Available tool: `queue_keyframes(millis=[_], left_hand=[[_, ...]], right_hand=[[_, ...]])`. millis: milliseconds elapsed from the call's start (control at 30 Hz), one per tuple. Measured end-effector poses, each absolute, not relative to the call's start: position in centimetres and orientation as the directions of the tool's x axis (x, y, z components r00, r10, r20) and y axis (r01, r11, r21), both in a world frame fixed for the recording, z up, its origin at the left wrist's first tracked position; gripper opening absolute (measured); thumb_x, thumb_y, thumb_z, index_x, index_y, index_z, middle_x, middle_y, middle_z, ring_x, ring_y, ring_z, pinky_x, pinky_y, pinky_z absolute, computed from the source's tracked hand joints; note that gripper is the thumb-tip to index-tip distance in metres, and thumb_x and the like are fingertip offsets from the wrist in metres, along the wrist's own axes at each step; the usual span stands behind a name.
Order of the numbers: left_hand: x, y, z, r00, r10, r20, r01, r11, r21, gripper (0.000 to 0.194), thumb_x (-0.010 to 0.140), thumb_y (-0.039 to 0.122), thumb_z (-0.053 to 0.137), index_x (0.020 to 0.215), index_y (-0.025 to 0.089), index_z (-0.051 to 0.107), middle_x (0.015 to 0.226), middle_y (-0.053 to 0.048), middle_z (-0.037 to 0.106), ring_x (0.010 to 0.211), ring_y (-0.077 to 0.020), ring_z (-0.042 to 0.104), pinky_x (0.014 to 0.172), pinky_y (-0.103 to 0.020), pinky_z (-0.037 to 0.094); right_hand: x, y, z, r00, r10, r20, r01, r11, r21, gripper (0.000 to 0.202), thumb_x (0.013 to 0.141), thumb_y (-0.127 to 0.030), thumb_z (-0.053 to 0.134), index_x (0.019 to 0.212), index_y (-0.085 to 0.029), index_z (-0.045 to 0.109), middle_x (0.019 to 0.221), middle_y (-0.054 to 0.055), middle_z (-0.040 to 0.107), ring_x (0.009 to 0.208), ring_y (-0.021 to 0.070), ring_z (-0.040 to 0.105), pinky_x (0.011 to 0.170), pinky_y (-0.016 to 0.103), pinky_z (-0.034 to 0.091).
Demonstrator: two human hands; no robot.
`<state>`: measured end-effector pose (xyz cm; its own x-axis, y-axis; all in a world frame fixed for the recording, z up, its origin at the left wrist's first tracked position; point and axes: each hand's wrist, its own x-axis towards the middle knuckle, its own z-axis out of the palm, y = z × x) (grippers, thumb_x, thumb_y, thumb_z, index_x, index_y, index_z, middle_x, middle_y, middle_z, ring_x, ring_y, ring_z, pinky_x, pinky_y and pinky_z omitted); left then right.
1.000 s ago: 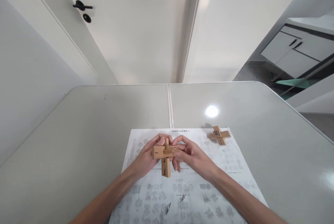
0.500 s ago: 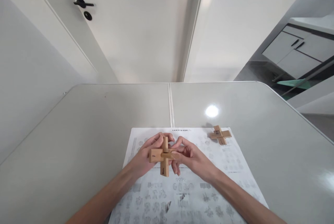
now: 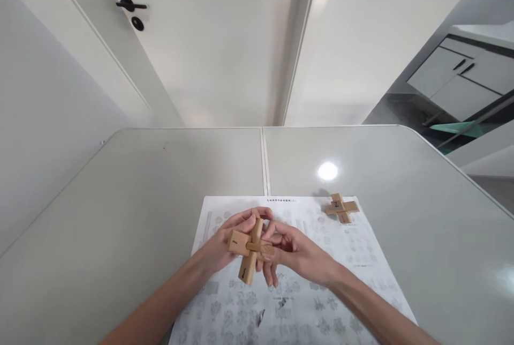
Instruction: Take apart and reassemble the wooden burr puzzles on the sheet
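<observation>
A wooden burr puzzle [image 3: 249,264], made of crossed, numbered bars, is held between both hands above a printed sheet. My left hand [image 3: 229,237] grips it from the left and behind, thumb against the upright bar. From the right, my right hand [image 3: 289,248] closes on the bar that points toward it, thumb on top and fingers curled beneath. The puzzle sits tilted, with its marked lower end leaning to the left. Some of its far side is hidden by the fingers.
A second wooden burr puzzle [image 3: 341,208] lies on the upper right of the printed sheet [image 3: 305,307]. Under the sheet is a grey table [image 3: 120,216] with a seam down its middle. A white door [image 3: 225,45] stands behind the table, and a cabinet [image 3: 450,74] is at the far right.
The held puzzle has turned, its lower end swinging left and toward me. My right thumb has pressed further onto the joint. The other puzzle stays put on the sheet.
</observation>
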<state>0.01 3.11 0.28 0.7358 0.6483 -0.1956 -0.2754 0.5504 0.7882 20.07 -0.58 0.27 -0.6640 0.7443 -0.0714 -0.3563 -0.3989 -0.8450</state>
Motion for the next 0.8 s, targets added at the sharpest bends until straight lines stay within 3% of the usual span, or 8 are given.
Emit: queue_keyframes(millis=[67,167,267,400,533,667,800], left_hand=[[-0.2,3.1,-0.1,0.719,0.658,-0.224,-0.253,0.548,0.797,0.039,0.101,0.047,0.059,0.130,0.022,0.066,0.097,-0.007,0.068,0.063,-0.0191,0.073,0.057,-0.031,0.061],[-0.3,3.0,-0.4,0.693,0.677,-0.247,-0.230,0.532,0.815,0.036,0.099,0.045,0.064,0.124,0.021,0.073,0.115,-0.012,0.072,0.090,-0.0235,0.075,0.077,-0.032,0.062],[-0.2,3.0,-0.1,0.700,0.667,-0.255,-0.198,0.524,0.828,0.036,0.098,0.046,0.065,0.122,0.021,0.075,0.121,-0.013,0.073,0.102,-0.0255,0.072,0.086,-0.032,0.059],[0.1,3.1,0.9,0.642,0.735,-0.218,-0.263,0.478,0.838,0.040,0.100,0.054,0.059,0.115,0.022,0.078,0.134,-0.013,0.070,0.119,-0.0298,0.067,0.099,-0.040,0.056],[-0.2,4.2,1.5,0.469,0.861,-0.197,-0.398,0.406,0.823,0.046,0.101,0.057,0.055,0.123,0.022,0.075,0.147,-0.013,0.063,0.144,-0.0333,0.049,0.114,-0.045,0.046],[-1.1,5.6,0.9,0.270,0.952,-0.145,-0.550,0.276,0.788,0.040,0.100,0.046,0.058,0.120,0.015,0.076,0.143,-0.015,0.066,0.145,-0.0318,0.050,0.125,-0.046,0.034],[-1.5,6.2,0.2,0.206,0.958,-0.201,-0.585,0.286,0.759,0.039,0.098,0.040,0.057,0.118,0.012,0.075,0.144,-0.018,0.064,0.147,-0.0324,0.048,0.129,-0.047,0.028]], right_hand=[[20.0,-0.7,0.3,-0.690,0.721,-0.063,-0.349,-0.408,-0.844,0.023,0.100,-0.040,0.069,0.098,-0.020,0.057,0.088,0.004,0.076,0.065,0.0145,0.073,0.057,0.027,0.058],[19.9,-0.8,0.4,-0.752,0.656,-0.060,-0.307,-0.430,-0.849,0.026,0.101,-0.043,0.066,0.106,-0.017,0.064,0.088,0.005,0.076,0.064,0.0143,0.073,0.058,0.027,0.058],[19.9,-0.9,0.7,-0.799,0.599,-0.063,-0.285,-0.468,-0.836,0.031,0.102,-0.046,0.063,0.105,-0.015,0.067,0.086,0.006,0.075,0.061,0.0131,0.071,0.058,0.027,0.057],[19.8,-1.0,0.9,-0.770,0.636,-0.055,-0.377,-0.523,-0.765,0.031,0.099,-0.046,0.068,0.097,-0.015,0.068,0.083,0.004,0.074,0.060,0.0129,0.070,0.055,0.024,0.054],[20.0,-0.7,1.1,-0.637,0.764,-0.099,-0.518,-0.521,-0.678,0.030,0.098,-0.043,0.072,0.095,-0.013,0.070,0.086,0.004,0.071,0.059,0.0100,0.065,0.056,0.022,0.051],[20.3,-0.1,1.5,-0.400,0.890,-0.217,-0.620,-0.438,-0.651,0.031,0.093,-0.043,0.079,0.088,-0.014,0.068,0.086,0.004,0.070,0.061,0.0081,0.061,0.059,0.020,0.050],[20.5,0.6,1.1,-0.164,0.938,-0.306,-0.726,-0.325,-0.606,0.030,0.088,-0.040,0.084,0.087,-0.016,0.066,0.089,0.004,0.071,0.065,0.0087,0.062,0.060,0.020,0.053]])
